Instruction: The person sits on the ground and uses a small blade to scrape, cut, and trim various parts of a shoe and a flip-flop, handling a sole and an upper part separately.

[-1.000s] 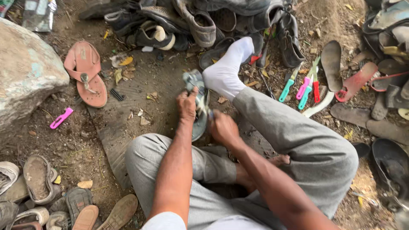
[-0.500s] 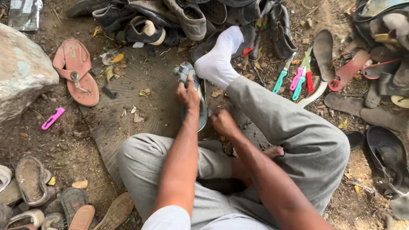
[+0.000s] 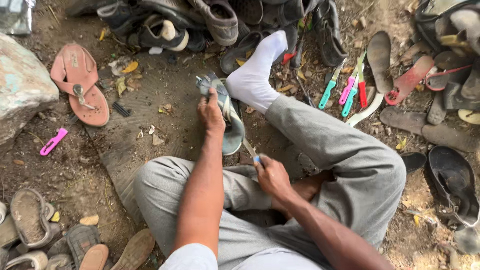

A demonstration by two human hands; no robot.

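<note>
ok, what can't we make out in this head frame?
Head view only:
- Tool in the right hand: blade too small to identify, handle buried in the fist.
- Sandal: left hand covers its near side; strap join unclear.
- Shoe pile: cut off by the top edge.

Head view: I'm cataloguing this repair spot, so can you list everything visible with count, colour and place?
sandal: one, grey-green, centre, held upright on the ground
tool: one, thin blade, blue at the grip, by the sandal's heel
pink sandal: one, upper left on the dirt
rock: one, pale, left edge
pink handle: one, left, below the rock
handled tools: several, teal, pink and red, upper right
shoe pile: many, dark, along the top
worn soles: several, brown, lower left
white sock: one, on the outstretched foot
left hand: grips the sandal
right hand: holds the tool
</note>
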